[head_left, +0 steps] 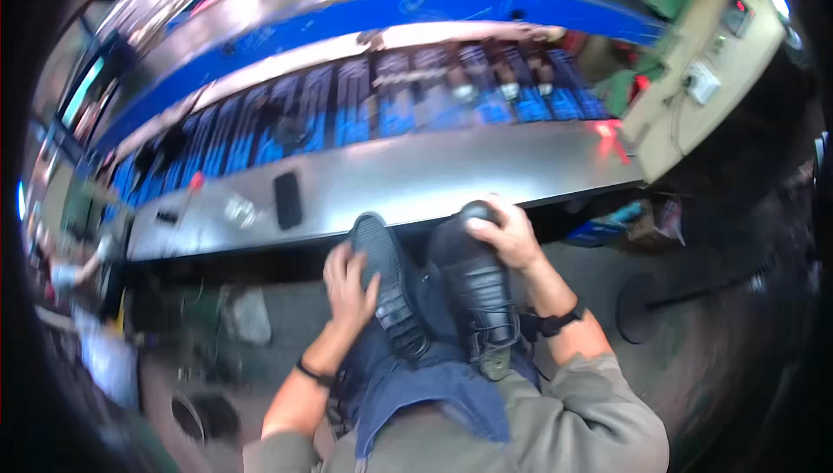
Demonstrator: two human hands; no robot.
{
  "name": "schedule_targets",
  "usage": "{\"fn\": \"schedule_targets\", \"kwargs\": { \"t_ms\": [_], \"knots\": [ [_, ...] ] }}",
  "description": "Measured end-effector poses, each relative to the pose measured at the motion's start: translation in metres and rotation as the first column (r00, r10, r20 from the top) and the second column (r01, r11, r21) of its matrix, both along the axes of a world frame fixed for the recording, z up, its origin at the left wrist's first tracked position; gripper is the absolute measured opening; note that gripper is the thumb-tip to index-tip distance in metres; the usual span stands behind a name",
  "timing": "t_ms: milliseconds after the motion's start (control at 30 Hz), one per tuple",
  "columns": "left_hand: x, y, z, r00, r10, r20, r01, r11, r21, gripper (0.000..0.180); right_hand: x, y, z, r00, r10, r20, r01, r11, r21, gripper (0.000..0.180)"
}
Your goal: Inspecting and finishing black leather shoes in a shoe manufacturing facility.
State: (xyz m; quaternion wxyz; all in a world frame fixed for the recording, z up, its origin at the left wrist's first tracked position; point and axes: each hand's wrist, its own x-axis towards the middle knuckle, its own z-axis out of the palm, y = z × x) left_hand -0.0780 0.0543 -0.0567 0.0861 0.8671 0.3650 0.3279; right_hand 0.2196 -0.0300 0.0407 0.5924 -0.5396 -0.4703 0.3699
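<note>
Two black shoes rest over my lap, by the front edge of the metal bench. The left shoe has its ridged sole turned up. My left hand is closed on that shoe's outer side, fingers at the edge and thumb over the sole. Beside it lies the right shoe, a lace-up with its upper facing up and its toe pointing away from me. Around its toe my right hand is closed, thumb on top; the undersides of both shoes are hidden.
Ahead stretches a metal bench carrying a black phone and a small clear plastic piece. Behind it runs a line of blue slatted conveyor under a blue rail. A blue box stands at right, a dark round bin lower left.
</note>
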Motion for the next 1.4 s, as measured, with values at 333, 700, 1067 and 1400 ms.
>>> {"fn": "schedule_targets", "kwargs": {
  "t_ms": [333,700,1067,1400],
  "knots": [
    [-0.009,0.097,0.007,0.484,0.506,0.714,0.741,0.197,-0.642,0.042,-0.036,-0.063,-0.106,0.592,-0.092,-0.8,-0.309,0.892,-0.33,0.075],
    [-0.042,0.036,0.085,0.53,0.34,0.777,0.753,0.233,-0.616,0.078,-0.029,-0.062,-0.132,0.345,-0.091,-0.934,-0.414,0.879,-0.238,0.074],
    [0.009,-0.003,0.12,0.559,0.217,0.8,0.752,0.275,-0.6,0.071,-0.069,-0.02,-0.019,0.487,0.657,-0.575,-0.806,0.592,-0.007,0.076],
    [0.022,-0.017,0.145,0.715,0.089,0.693,0.612,0.401,-0.682,0.065,-0.065,-0.031,-0.022,0.551,0.631,-0.546,-0.762,0.648,-0.02,0.077]
  ]
}}
